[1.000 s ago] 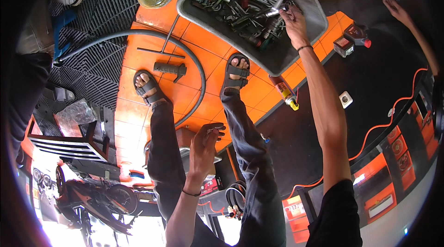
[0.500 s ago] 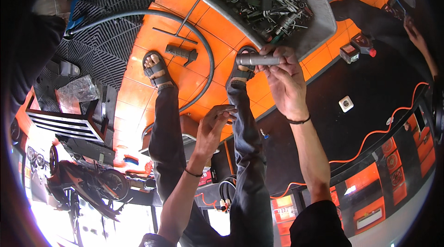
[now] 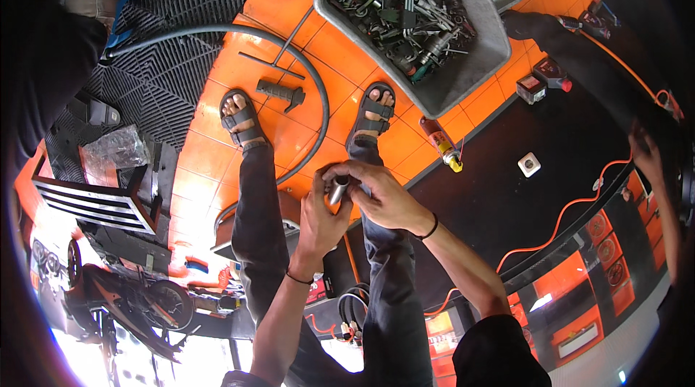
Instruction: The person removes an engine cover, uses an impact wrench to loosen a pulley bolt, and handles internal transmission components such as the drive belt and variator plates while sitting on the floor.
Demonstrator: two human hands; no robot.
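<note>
A grey metal tube (image 3: 337, 191), like a long socket, is held upright and slightly tilted between my two hands, in front of my knees. My left hand (image 3: 318, 222) is closed around its body. My right hand (image 3: 378, 197) closes on its upper end from the right, with the fingers curled over toward the left fingertips. The open, hollow end of the tube faces up. Its lower part is hidden in the left palm.
A grey tub (image 3: 483, 54) full of metal tools stands ahead right. On the orange tiles lie a T-handle bar (image 3: 289, 39), a dark ribbed grip-like part (image 3: 281, 92), a curved hose (image 3: 330, 97) and a spray can (image 3: 439, 142). A co-worker's hand (image 3: 644, 152) shows at right.
My right hand has brought the metal tube down and left from near the tub to my left hand, which now closes on it. The spray can has come into sight.
</note>
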